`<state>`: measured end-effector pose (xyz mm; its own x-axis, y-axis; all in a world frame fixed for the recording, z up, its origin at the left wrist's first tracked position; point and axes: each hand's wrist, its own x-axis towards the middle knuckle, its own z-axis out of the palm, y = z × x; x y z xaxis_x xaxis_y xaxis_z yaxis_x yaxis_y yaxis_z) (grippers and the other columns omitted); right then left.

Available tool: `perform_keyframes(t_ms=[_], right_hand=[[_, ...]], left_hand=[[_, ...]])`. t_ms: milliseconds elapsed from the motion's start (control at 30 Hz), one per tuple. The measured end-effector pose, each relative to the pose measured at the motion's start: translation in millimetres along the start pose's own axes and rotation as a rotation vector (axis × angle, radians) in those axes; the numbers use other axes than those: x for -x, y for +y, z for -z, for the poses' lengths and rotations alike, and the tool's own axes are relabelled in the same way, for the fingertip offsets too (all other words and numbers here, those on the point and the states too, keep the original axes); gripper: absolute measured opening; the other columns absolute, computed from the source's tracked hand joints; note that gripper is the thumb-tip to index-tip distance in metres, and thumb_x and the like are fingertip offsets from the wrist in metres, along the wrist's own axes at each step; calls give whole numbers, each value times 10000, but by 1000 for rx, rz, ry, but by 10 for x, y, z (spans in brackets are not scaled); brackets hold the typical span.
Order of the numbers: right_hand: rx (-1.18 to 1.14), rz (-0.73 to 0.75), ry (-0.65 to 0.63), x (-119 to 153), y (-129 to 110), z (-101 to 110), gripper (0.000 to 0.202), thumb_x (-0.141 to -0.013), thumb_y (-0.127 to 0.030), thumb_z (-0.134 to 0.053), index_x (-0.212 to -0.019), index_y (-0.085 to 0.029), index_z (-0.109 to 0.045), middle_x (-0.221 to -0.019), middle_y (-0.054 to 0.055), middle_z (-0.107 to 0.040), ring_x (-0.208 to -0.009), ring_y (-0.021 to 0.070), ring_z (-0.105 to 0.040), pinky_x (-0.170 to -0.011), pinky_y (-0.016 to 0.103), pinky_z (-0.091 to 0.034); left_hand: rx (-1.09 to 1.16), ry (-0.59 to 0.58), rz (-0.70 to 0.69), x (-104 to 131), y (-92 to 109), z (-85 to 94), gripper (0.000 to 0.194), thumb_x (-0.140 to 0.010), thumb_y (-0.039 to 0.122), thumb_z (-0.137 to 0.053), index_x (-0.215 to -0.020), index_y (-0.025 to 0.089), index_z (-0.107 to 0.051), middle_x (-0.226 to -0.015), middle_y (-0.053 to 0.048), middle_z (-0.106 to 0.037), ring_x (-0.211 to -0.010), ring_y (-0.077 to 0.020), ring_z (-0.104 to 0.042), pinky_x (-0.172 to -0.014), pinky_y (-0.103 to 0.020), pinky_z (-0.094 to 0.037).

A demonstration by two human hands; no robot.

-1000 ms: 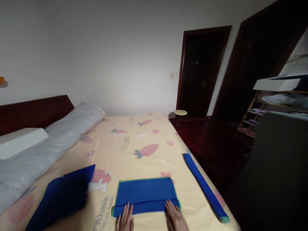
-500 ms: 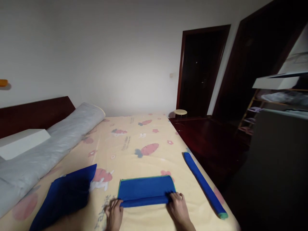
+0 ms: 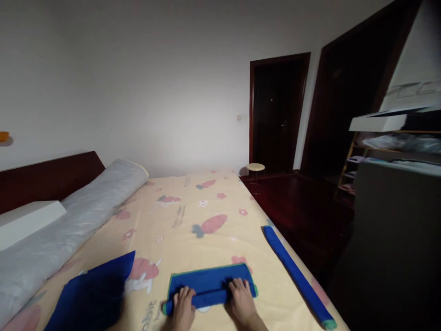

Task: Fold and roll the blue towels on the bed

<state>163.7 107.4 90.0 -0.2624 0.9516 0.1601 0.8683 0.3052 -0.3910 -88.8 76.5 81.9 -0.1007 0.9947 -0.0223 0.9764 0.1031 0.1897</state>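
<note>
A blue cloth with green edging (image 3: 213, 277) lies on the bed, its near side rolled into a tube and its far part flat. My left hand (image 3: 184, 305) curls its fingers over the left part of the roll, a green end poking out beside it. My right hand (image 3: 242, 301) grips the roll toward its right end, fingertips reaching onto the flat part. To the right, a tightly rolled blue cloth (image 3: 296, 276) with a green end lies along the bed edge. Another blue cloth (image 3: 91, 294), spread out and partly in shadow, is at the left.
The bed (image 3: 193, 248) has a cream sheet printed with carrots and rabbits. A grey rolled bedding piece (image 3: 99, 197) and a white box (image 3: 31, 220) lie along the headboard (image 3: 51, 179). Beyond the right edge are a stool (image 3: 255, 167), a shelf (image 3: 347, 170) and a dark cabinet (image 3: 396, 239).
Both hands have moved inward from the roll's ends, onto the roll itself. The roll has turned away from me, leaving less flat cloth. The camera view has tilted up slightly.
</note>
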Motion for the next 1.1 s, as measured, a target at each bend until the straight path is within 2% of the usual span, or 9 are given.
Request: perform_keyframes(t_ms=[133, 233, 400, 600, 667, 767, 933, 1000, 1100], right_hand=[[-138, 68, -38, 66, -288, -241, 415, -705, -188, -488, -1081, -233, -657, -1172, 72, -645, -1158, 262, -520, -1093, 408, -243], [-136, 42, -70, 65, -322, -333, 428, -696, -222, -510, -1099, -210, -655, -1215, 93, -626, -1195, 276, -496, -1099, 403, -237], [-78, 18, -106, 17, -74, -223, 446, -759, -296, -503, -1173, -210, -646, -1263, 104, -612, -1223, 294, -480, -1100, 438, -228], [-12, -26, 5, 100, 367, -28, 482, -864, -499, -476, -1217, -209, -630, -1292, 121, -599, -1221, 315, -486, -1078, 457, -269], [-13, 10, 43, 133, 354, -19, 478, -884, -494, -459, -1244, -218, -612, -1313, 111, -590, -1244, 303, -473, -1103, 451, -236], [-54, 68, 40, 127, 90, -58, 400, -875, -354, -460, -1226, -236, -612, -1284, 79, -607, -1221, 270, -487, -1118, 425, -204], [-143, 135, -136, 15, -392, -264, 367, -830, -221, -430, -1118, -243, -656, -1159, 55, -655, -1134, 232, -530, -1060, 378, -280], [-124, 126, -121, -23, -358, -351, 399, -867, -252, -416, -1203, -263, -631, -1255, 56, -630, -1205, 248, -500, -1085, 417, -259], [-38, 18, 26, -49, -42, -413, 402, -940, -350, -374, -1256, -284, -614, -1325, 71, -606, -1235, 287, -496, -1074, 496, -277]], left_hand=[[115, 16, -103, 70, 374, -167, 530, -716, 28, -353, -1073, 277, -656, -1259, -13, -656, -1268, -153, -499, -1094, -310, -308], [118, 16, -94, 71, 433, -226, 490, -735, 33, -365, -1046, 266, -663, -1240, -18, -669, -1278, -155, -502, -1122, -325, -292], [66, -10, -5, -5, 75, -173, 437, -808, 135, -413, -1162, 235, -647, -1327, -47, -631, -1316, -182, -473, -1125, -349, -283], [-14, 68, 50, 81, -365, -90, 454, -833, 200, -386, -1211, 300, -618, -1361, -13, -605, -1316, -177, -462, -1133, -436, -222], [-25, 97, 58, 113, -308, -131, 478, -828, 195, -389, -1244, 287, -603, -1397, -29, -578, -1335, -189, -440, -1136, -451, -215], [4, 95, 21, 108, -19, -250, 527, -812, 158, -391, -1289, 274, -582, -1423, -39, -555, -1358, -202, -416, -1144, -441, -239], [77, -60, -129, -11, 451, -379, 548, -819, 127, -359, -1279, 306, -597, -1420, -20, -562, -1359, -191, -432, -1158, -389, -290], [80, -64, -127, -52, 437, -349, 535, -849, 146, -331, -1280, 326, -592, -1428, -7, -554, -1357, -172, -435, -1149, -386, -309], [60, -27, -86, -60, 181, -260, 510, -916, 224, -283, -1346, 354, -526, -1466, 8, -515, -1365, -163, -425, -1131, -422, -330]])
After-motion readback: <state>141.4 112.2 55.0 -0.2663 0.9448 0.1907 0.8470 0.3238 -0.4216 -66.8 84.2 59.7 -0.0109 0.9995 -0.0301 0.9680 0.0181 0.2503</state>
